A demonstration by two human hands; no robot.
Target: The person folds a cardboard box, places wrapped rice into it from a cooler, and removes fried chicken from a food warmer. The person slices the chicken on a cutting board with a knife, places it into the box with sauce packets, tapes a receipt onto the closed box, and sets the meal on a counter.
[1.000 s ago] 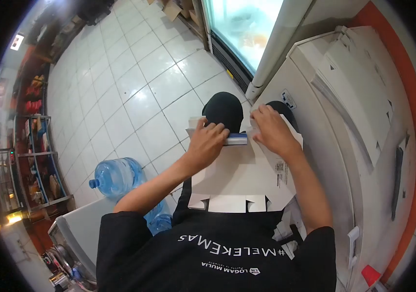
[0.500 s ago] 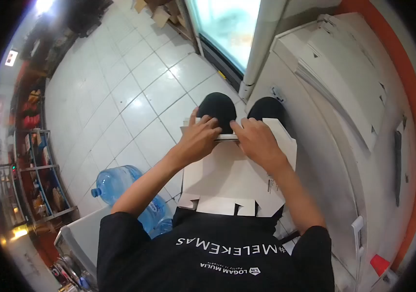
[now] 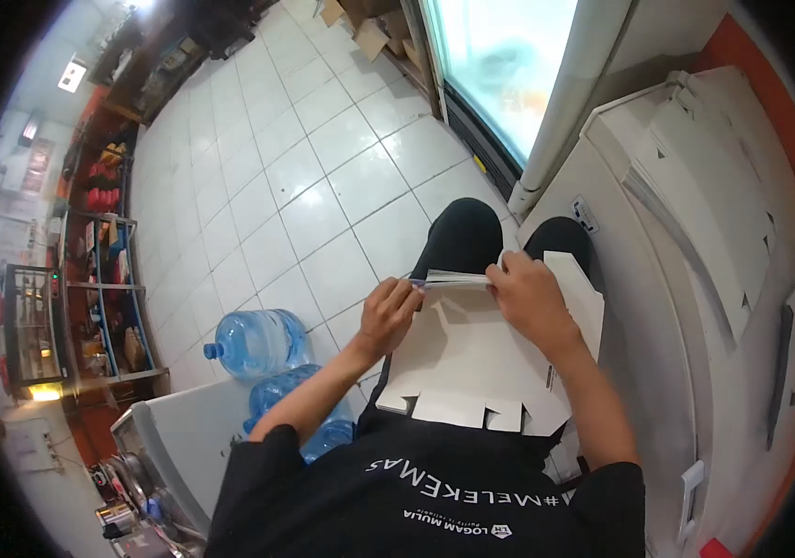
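A white die-cut cardboard sheet (image 3: 481, 349) lies across my lap, its notched tabs toward my shirt. Along its far edge runs a narrow white folded strip (image 3: 458, 278) with layered edges; whether it belongs to the same sheet I cannot tell. My left hand (image 3: 390, 314) is closed with its fingertips on the left end of this strip. At the opposite end, my right hand (image 3: 532, 298) pinches the strip between thumb and fingers. Both black-clad knees (image 3: 467, 237) show beyond the sheet.
Blue water jugs (image 3: 263, 344) stand on the tiled floor to the left, near a white panel (image 3: 188, 437). More white cut cardboard (image 3: 704, 205) rests on a white surface (image 3: 639, 372) at my right. A lit glass-door cooler (image 3: 504, 65) stands ahead; shelves (image 3: 105, 288) line the far left.
The view has swung left, so everything sits further right. My hands have spread apart along the strip, and the left fingers have curled in. More of the strip's layered edge shows between them.
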